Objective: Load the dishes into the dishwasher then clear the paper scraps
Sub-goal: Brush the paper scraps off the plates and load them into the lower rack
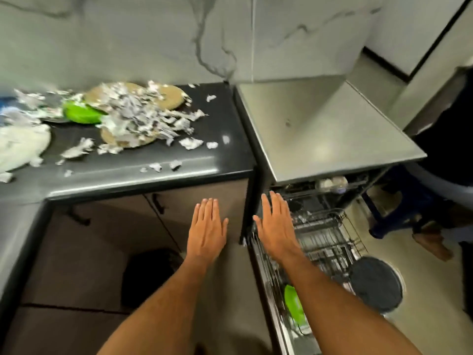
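Observation:
Torn paper scraps [143, 116] cover the black counter [179, 172] at upper left, heaped over two tan plates [169, 94], a green dish [80, 112] and a white plate [20, 144]. The dishwasher [332, 139] stands open to the right, its lower rack [325, 239] pulled out with a green dish [294, 306] standing in it near the front. My left hand [207, 229] is flat with straight fingers before the cabinet front. My right hand [277, 226] is flat over the rack's left edge. Both hold nothing.
A dark round lid or bin [375, 284] sits on the floor right of the rack. A blue stool [399, 208] and a person's foot [430, 244] are at right. A black bin [151, 275] stands below the counter. Cups [331, 183] sit in the upper rack.

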### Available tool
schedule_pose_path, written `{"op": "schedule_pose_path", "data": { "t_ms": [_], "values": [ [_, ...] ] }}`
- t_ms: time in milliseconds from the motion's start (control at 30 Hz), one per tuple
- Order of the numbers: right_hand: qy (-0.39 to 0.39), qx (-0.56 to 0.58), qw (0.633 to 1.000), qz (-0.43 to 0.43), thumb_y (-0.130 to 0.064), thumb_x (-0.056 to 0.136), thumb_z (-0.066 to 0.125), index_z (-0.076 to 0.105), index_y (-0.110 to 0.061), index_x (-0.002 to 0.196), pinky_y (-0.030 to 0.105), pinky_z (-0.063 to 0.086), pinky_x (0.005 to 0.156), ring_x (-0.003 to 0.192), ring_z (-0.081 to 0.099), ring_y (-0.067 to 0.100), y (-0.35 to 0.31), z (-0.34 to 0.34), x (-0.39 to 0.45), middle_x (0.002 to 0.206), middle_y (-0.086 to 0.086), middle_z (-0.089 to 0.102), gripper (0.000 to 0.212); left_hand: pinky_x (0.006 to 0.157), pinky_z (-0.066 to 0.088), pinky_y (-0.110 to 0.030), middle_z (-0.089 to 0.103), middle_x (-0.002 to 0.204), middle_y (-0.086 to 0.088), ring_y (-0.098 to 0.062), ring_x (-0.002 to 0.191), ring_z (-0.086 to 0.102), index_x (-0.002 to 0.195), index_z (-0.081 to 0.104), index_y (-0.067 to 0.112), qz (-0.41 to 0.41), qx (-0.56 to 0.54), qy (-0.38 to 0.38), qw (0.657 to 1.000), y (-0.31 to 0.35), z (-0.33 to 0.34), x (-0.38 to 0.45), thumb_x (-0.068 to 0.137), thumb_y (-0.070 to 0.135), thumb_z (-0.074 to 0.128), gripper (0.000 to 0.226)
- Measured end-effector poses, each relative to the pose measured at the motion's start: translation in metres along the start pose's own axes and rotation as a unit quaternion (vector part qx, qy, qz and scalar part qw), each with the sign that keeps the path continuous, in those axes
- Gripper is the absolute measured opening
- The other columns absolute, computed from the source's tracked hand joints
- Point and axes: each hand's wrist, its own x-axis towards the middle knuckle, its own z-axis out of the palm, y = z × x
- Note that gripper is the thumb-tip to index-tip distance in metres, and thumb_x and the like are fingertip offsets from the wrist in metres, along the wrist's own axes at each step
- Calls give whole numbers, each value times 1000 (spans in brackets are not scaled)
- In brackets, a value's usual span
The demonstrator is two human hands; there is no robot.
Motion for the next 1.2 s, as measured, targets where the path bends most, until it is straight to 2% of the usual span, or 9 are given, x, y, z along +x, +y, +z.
{"op": "schedule_pose_path", "data": {
  "t_ms": [100, 300, 433, 633, 767, 900, 1067, 1200],
  "values": [
    [7, -3, 1000, -24, -35, 98, 59, 39, -2, 152, 55, 32, 118, 145, 35, 41, -55, -25, 33, 154, 25, 38, 66, 123, 23, -47, 46, 149, -21, -33, 144, 36, 148, 40, -3, -25, 11, 22, 999, -52, -43, 13, 101, 39, 34, 64],
    [35, -14, 996, -82, -37, 98, 62, 42, -1, 149, 53, 36, 117, 141, 40, 42, -147, -53, 92, 151, 27, 41, 66, 123, 24, -47, 47, 146, -21, -33, 142, 40, 145, 42, -3, -92, 4, 85, 992, -131, -113, 39, 99, 35, 53, 61],
    [59, -4, 991, -123, -34, 96, 65, 44, 0, 147, 52, 36, 117, 139, 41, 41, -195, -68, 127, 148, 26, 42, 64, 122, 25, -47, 45, 148, -22, -33, 142, 39, 147, 40, -3, -125, 20, 88, 988, -171, -138, 51, 101, 38, 49, 63],
    [56, 4, 985, -161, -38, 101, 56, 38, -3, 151, 50, 33, 120, 144, 34, 40, -248, -73, 182, 152, 26, 37, 64, 124, 22, -45, 42, 151, -21, -32, 144, 36, 149, 36, -1, -154, 17, 109, 982, -218, -159, 79, 100, 39, 48, 64],
    [56, 14, 982, -178, -36, 101, 55, 37, -3, 150, 51, 32, 119, 142, 36, 41, -273, -66, 226, 150, 26, 37, 62, 125, 19, -45, 37, 155, -20, -31, 146, 32, 152, 30, 0, -155, 19, 115, 981, -241, -161, 112, 103, 40, 41, 64],
    [56, 23, 980, -188, -34, 99, 56, 37, -6, 150, 49, 31, 120, 141, 37, 39, -285, -58, 276, 149, 23, 39, 61, 125, 18, -44, 40, 153, -21, -32, 146, 32, 151, 34, -1, -155, 21, 121, 980, -256, -155, 159, 103, 39, 43, 63],
    [53, 20, 980, -190, -32, 100, 59, 40, -6, 148, 47, 31, 120, 141, 38, 38, -279, -46, 343, 150, 24, 40, 58, 125, 19, -43, 42, 151, -19, -31, 145, 34, 150, 34, 2, -144, 13, 112, 983, -261, -140, 230, 101, 41, 46, 64],
    [48, 21, 983, -175, -34, 98, 59, 48, -6, 142, 45, 37, 115, 130, 46, 36, -262, -32, 403, 140, 21, 48, 53, 124, 20, -44, 44, 149, -20, -32, 142, 37, 150, 36, 0, -129, 14, 92, 987, -258, -126, 291, 102, 40, 44, 63]
  ]
}}
